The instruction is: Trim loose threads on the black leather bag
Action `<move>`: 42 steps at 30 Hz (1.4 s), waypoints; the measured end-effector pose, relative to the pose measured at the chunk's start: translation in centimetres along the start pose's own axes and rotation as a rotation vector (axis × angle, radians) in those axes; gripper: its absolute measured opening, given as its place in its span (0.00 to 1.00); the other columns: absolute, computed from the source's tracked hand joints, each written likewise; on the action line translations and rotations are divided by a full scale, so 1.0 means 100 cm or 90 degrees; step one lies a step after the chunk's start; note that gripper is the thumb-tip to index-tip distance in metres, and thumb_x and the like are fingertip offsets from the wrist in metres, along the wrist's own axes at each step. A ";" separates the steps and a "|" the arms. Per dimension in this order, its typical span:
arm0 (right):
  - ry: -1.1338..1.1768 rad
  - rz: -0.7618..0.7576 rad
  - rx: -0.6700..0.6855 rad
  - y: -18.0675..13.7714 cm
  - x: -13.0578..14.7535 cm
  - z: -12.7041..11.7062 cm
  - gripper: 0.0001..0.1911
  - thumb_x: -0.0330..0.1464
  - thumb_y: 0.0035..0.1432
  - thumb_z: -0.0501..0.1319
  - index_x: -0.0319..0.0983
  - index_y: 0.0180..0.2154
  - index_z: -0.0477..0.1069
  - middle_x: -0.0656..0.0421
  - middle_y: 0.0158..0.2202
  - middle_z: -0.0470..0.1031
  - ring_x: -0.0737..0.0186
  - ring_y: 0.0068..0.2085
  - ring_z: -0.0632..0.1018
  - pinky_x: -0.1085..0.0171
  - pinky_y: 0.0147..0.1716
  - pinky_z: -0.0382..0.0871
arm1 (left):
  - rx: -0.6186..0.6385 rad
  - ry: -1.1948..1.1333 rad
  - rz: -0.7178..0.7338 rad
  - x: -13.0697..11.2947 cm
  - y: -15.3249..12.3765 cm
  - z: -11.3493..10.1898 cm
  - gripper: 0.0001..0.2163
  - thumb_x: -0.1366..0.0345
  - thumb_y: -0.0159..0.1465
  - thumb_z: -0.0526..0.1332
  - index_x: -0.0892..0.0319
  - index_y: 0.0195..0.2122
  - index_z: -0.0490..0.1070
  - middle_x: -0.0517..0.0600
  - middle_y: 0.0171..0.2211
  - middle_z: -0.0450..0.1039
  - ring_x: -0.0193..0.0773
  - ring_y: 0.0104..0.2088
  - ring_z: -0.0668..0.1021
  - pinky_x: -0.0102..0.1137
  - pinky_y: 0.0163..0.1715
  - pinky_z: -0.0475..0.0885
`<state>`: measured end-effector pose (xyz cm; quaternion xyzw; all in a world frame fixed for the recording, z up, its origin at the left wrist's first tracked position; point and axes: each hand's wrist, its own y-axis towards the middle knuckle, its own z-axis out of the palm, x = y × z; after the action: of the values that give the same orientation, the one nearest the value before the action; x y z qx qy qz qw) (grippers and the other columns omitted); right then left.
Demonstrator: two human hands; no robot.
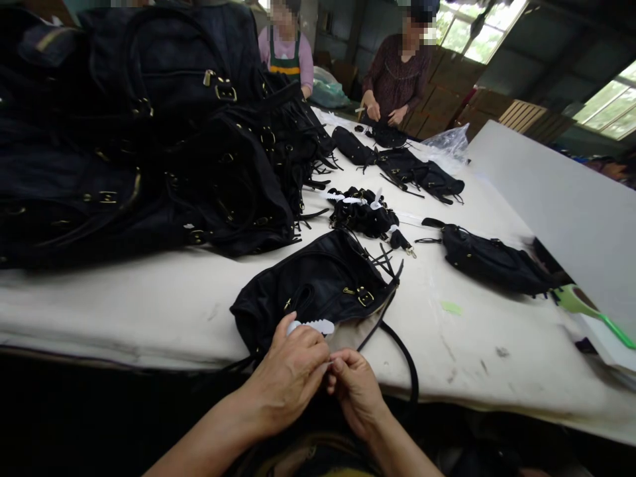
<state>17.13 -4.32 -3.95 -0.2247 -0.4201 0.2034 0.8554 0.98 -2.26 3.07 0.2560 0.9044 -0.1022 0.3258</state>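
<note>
A black bag (318,281) with gold buckles lies near the table's front edge, its strap hanging over the edge. My left hand (291,374) and my right hand (355,391) meet just below it, fingertips pinched together. A white serrated plastic strip (313,325) sticks out above my left fingers, which grip it. My right fingers close on something small beside it; what it is stays hidden.
A tall heap of black bags (149,132) fills the left of the white table (149,305). Straps with white tags (365,212) lie mid-table, another bag (489,262) at right, a green tool (589,308) beyond. Two people (397,73) work at the far end.
</note>
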 end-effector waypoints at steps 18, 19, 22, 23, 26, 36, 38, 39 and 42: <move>-0.101 -0.054 0.028 -0.002 0.006 0.001 0.16 0.39 0.38 0.76 0.36 0.24 0.74 0.62 0.16 0.71 0.70 0.19 0.69 0.70 0.20 0.63 | -0.006 -0.024 0.002 0.002 0.000 -0.001 0.08 0.69 0.66 0.51 0.55 0.33 0.68 0.44 0.35 0.67 0.36 0.41 0.70 0.49 0.61 0.48; -0.113 -0.059 0.028 -0.002 0.007 0.001 0.16 0.39 0.38 0.76 0.36 0.24 0.75 0.62 0.16 0.71 0.70 0.19 0.69 0.70 0.20 0.62 | -0.011 -0.025 0.004 0.002 0.000 -0.001 0.08 0.69 0.66 0.51 0.55 0.33 0.68 0.44 0.34 0.67 0.36 0.41 0.70 0.49 0.61 0.48; -0.178 -0.095 0.031 -0.002 0.008 -0.001 0.15 0.39 0.42 0.74 0.36 0.26 0.76 0.62 0.17 0.72 0.69 0.20 0.69 0.69 0.22 0.63 | -0.024 -0.017 0.014 0.003 -0.001 0.000 0.08 0.69 0.66 0.50 0.56 0.32 0.68 0.45 0.34 0.68 0.36 0.41 0.70 0.49 0.61 0.48; -0.209 -0.114 0.032 -0.001 0.009 -0.002 0.14 0.39 0.43 0.73 0.36 0.26 0.76 0.62 0.18 0.72 0.69 0.21 0.69 0.68 0.23 0.63 | -0.027 -0.012 0.017 0.003 -0.001 0.001 0.08 0.69 0.66 0.50 0.56 0.32 0.67 0.46 0.34 0.68 0.37 0.42 0.70 0.49 0.61 0.48; -0.292 -0.168 0.042 0.000 0.013 -0.004 0.11 0.38 0.46 0.72 0.37 0.26 0.77 0.62 0.19 0.72 0.67 0.22 0.70 0.67 0.25 0.64 | -0.025 -0.003 0.020 0.002 -0.001 0.003 0.09 0.70 0.66 0.49 0.56 0.34 0.67 0.46 0.35 0.67 0.37 0.42 0.70 0.50 0.61 0.48; -0.359 -0.226 0.094 0.000 0.014 -0.001 0.06 0.33 0.50 0.68 0.39 0.25 0.75 0.63 0.22 0.73 0.66 0.25 0.71 0.67 0.28 0.64 | -0.016 -0.029 -0.001 0.005 -0.001 0.007 0.11 0.74 0.64 0.47 0.58 0.34 0.68 0.48 0.34 0.68 0.38 0.41 0.70 0.52 0.60 0.48; -0.351 -0.234 0.080 0.001 0.011 -0.002 0.06 0.33 0.51 0.67 0.39 0.25 0.75 0.63 0.22 0.72 0.66 0.25 0.71 0.67 0.28 0.64 | -0.023 -0.038 0.006 0.007 0.000 0.008 0.10 0.73 0.64 0.47 0.58 0.33 0.68 0.48 0.34 0.68 0.38 0.40 0.70 0.52 0.60 0.48; -0.348 -0.237 0.076 0.001 0.009 -0.002 0.06 0.33 0.51 0.67 0.39 0.25 0.75 0.63 0.22 0.72 0.66 0.25 0.71 0.67 0.28 0.64 | -0.032 -0.044 0.011 0.008 0.000 0.009 0.10 0.73 0.64 0.47 0.58 0.33 0.67 0.48 0.33 0.67 0.38 0.40 0.70 0.52 0.60 0.48; -0.340 -0.236 0.072 0.002 0.006 -0.002 0.06 0.33 0.52 0.67 0.39 0.25 0.74 0.63 0.22 0.72 0.65 0.26 0.71 0.67 0.28 0.64 | -0.080 -0.065 0.028 0.009 0.000 0.014 0.10 0.74 0.63 0.48 0.57 0.31 0.66 0.47 0.32 0.66 0.37 0.38 0.70 0.51 0.60 0.48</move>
<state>17.67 -3.90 -3.77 -0.0353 -0.6510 0.1193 0.7488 1.08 -2.41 1.44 0.2496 0.8854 -0.0507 0.3889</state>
